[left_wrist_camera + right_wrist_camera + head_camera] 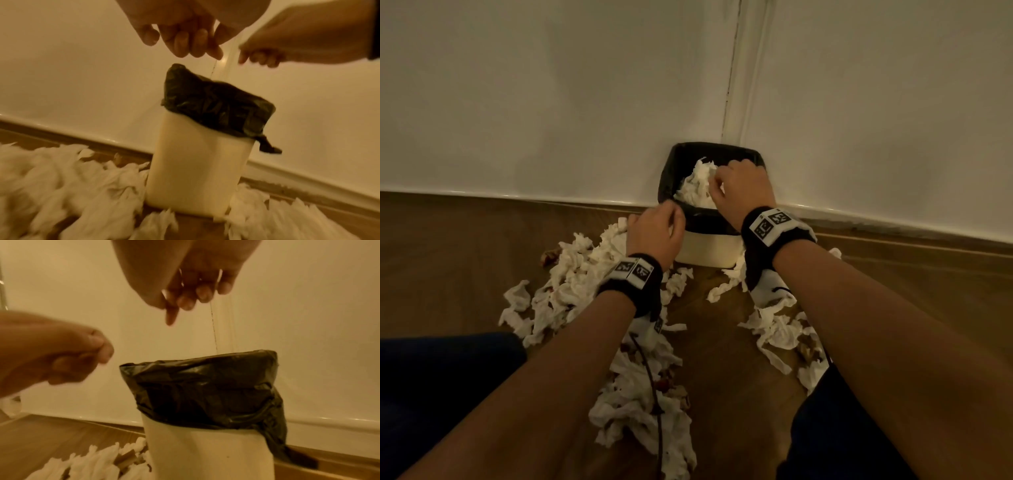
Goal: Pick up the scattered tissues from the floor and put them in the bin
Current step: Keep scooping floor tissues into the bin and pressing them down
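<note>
While tissues point(571, 291) ring it, bin point(707, 248) meets wall point(551, 102).

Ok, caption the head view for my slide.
Both hands, left and right, over the black-lined bin; tissues litter the floor.
</note>
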